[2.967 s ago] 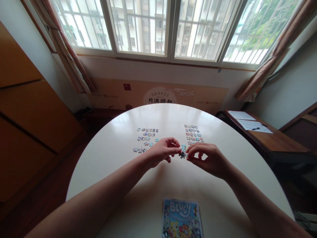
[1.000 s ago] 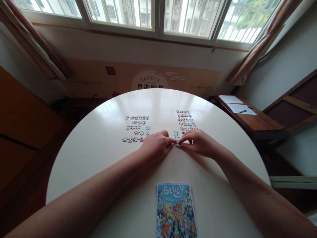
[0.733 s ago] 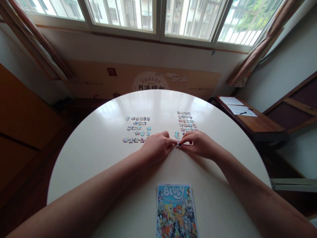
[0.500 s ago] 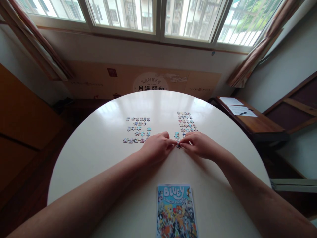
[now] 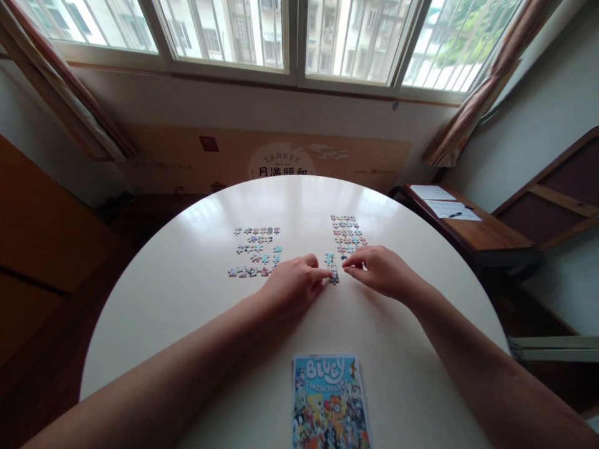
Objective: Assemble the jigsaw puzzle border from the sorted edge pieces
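My left hand [image 5: 298, 279] rests on the table with its index finger stretched to a short strip of joined jigsaw pieces [image 5: 334, 279]. Its fingertip holds the strip against the tabletop, while the other fingers are curled in. Just right of the strip, my right hand [image 5: 377, 269] has its thumb and index finger slightly apart, with nothing visible between them. A dark jigsaw piece [image 5: 344, 257] lies by its fingertips. Loose jigsaw pieces [image 5: 250, 272] stand in rows beyond my left hand. More rows of pieces [image 5: 345, 226] lie beyond my right hand, which partly covers the lowest ones.
The round white table [image 5: 154, 324] carries a colourful Bluey picture card [image 5: 331, 402] near me. At the right, a wooden side table [image 5: 491, 232] bears papers [image 5: 453, 210] and a pen. Windows [image 5: 344, 40] and curtains [image 5: 482, 93] are behind.
My right hand has drawn back to the right from the strip, its fingertips parting. My left fingertip stays at the strip. The whole view has shifted slightly.
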Motion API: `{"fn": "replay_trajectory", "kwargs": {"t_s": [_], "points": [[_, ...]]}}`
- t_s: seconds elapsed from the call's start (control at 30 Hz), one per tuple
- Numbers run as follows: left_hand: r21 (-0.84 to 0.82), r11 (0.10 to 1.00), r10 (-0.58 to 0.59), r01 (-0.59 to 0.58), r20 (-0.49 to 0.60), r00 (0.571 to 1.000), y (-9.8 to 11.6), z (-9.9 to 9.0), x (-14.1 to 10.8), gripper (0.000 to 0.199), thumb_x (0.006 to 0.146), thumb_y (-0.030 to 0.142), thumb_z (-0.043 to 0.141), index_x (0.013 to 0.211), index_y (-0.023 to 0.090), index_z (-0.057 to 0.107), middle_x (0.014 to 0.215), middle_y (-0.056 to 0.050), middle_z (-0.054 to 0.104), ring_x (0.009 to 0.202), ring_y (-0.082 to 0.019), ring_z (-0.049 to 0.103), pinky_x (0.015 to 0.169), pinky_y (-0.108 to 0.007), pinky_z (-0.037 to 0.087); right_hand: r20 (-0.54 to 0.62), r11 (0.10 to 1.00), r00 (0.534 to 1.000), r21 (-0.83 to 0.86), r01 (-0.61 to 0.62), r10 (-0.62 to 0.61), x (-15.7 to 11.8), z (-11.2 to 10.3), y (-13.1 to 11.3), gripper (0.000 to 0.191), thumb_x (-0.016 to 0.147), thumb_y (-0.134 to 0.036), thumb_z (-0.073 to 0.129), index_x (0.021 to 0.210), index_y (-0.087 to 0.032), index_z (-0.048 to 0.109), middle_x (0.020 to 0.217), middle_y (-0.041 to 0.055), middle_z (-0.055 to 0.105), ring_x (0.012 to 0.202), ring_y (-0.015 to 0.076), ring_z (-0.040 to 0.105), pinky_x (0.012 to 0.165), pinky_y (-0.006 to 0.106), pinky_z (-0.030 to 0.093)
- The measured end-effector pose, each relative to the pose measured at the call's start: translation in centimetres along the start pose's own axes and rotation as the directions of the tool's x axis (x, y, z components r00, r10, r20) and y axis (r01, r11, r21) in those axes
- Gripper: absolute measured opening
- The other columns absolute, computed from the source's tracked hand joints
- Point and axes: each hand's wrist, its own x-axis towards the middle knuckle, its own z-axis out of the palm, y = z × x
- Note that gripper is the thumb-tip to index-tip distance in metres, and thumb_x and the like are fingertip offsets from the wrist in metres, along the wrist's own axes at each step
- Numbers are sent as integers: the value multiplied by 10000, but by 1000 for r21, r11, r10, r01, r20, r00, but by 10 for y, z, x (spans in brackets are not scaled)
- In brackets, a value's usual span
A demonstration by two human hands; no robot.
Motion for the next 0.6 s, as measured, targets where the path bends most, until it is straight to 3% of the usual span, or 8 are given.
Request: {"fn": "replay_trajectory", "kwargs": {"t_s": [0.2,0.4,0.6], "points": [[12,1000,20,-20,-3,1000,1,1,-1,295,949,322,519,1092,349,775,994,-83,653,771,-199,580,666,-312,409,54,1000,998,-25,-7,8,-2,0,-7,116,842,-281,679,879,-270,788,805,5,727,758,170,645,663,294,446],[-15,999,-43,43,6,999,1,-6,-1,362,885,228,545,1179,318,736,1074,-62,700,803,-210,626,711,-330,447,107,998,993,-41,-49,53,-3,-7,-11,98,830,-282,686,851,-274,781,803,-4,727,759,175,646,657,295,431],[-12,999,-36,36,21,999,2,-7,1,211,877,276,565,920,242,769,909,-52,727,763,-195,638,672,-297,447,108,999,993,-26,-41,44,-4,-7,-11,87,822,-297,692,834,-272,774,780,-3,721,732,161,635,642,283,411]]}}
